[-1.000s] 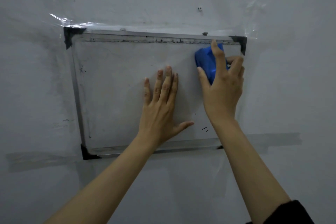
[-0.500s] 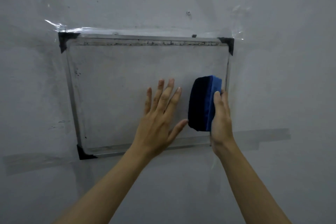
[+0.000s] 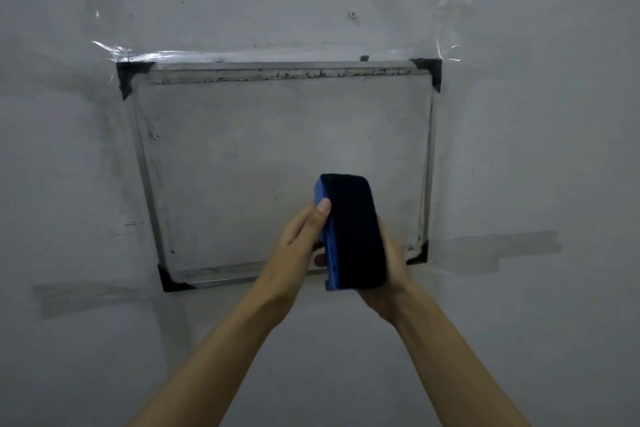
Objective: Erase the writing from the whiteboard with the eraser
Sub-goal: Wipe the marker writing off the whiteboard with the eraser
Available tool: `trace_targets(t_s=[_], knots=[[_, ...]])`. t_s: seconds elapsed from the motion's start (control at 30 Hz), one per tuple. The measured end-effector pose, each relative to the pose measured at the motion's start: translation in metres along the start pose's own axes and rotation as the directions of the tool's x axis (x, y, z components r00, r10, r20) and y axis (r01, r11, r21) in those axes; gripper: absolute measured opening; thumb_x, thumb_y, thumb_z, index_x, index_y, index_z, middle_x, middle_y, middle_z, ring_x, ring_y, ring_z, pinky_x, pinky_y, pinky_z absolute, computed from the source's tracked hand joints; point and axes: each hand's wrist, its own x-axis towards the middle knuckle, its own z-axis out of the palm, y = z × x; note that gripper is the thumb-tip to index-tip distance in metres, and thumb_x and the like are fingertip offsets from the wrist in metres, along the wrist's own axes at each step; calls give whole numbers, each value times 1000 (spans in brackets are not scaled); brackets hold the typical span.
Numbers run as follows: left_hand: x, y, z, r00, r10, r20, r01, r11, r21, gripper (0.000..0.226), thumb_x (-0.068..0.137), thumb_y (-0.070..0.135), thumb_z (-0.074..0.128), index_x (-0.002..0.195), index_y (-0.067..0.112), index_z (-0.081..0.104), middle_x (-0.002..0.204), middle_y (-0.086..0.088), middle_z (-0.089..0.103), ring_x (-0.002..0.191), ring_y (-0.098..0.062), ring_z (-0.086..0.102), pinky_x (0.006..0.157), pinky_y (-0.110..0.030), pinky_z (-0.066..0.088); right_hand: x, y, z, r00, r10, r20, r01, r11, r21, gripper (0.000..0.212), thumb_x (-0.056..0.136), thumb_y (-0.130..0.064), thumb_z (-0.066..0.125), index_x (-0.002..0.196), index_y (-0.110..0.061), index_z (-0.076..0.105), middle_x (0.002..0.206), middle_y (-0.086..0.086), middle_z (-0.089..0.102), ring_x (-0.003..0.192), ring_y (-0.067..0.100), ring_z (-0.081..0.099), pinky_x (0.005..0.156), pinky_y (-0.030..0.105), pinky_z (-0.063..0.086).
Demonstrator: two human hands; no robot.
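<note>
The whiteboard (image 3: 263, 152), metal-framed with black corner pieces, hangs on a grey wall, fixed with clear tape. Its surface looks wiped, with faint smudges and dark marks along the top edge. In front of its lower right part I hold the blue eraser (image 3: 349, 236) off the board, dark felt side turned toward me. My left hand (image 3: 298, 246) grips its left blue edge, thumb on top. My right hand (image 3: 391, 263) cups it from behind and the right, mostly hidden by the eraser.
Grey wall (image 3: 519, 149) all around the board. Clear tape (image 3: 114, 48) shines at the upper corners. A small screw (image 3: 352, 14) sits above the board. Darker painted strips run left and right of the board's bottom edge.
The right hand brought the eraser down from the board's top right corner and lifted it off the surface. The left hand left the board and took hold of the eraser.
</note>
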Motion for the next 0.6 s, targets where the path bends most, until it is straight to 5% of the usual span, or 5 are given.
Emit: trace_targets(t_s=[0.07,0.2,0.3,0.47,0.6], knots=[[-7,-5,-2,997,-52,55,55,997,-56,65,77,70,53,132,35,52,123,2,65,111,-15,65,96,-42,54,-5,11,2,999,4,-33,-5,999,-37,36,99,-38,38,98,-16,67,74,-1,74,63,14,70,52,28,55],[-18,-7,-3,998,-21,54,24,998,-49,32,77,55,63,108,53,55,108,14,68,100,-10,67,82,-33,60,-12,28,2,997,8,-72,-27,963,-267,30,99,-41,44,99,-23,68,90,-1,76,80,17,73,65,30,60],[-23,-3,-4,994,106,-21,-102,988,117,42,74,57,69,109,46,49,108,15,63,98,-8,65,76,-27,58,-12,29,-8,980,-139,-142,70,911,-407,34,102,-33,41,96,-7,62,91,7,72,78,20,70,63,29,58],[-10,-9,-13,902,417,-114,-273,753,598,42,80,52,62,108,30,41,113,5,51,91,-13,55,64,-15,50,5,13,-48,638,-743,-201,208,418,-884,21,98,-10,47,117,-9,57,120,6,50,112,18,50,94,14,37],[12,-16,-19,780,621,-79,-240,413,878,43,81,35,75,115,15,58,115,-7,52,95,-18,48,78,-28,44,26,12,-82,669,-743,-20,149,160,-976,57,102,-16,41,154,-14,18,162,4,9,150,19,6,119,27,16]])
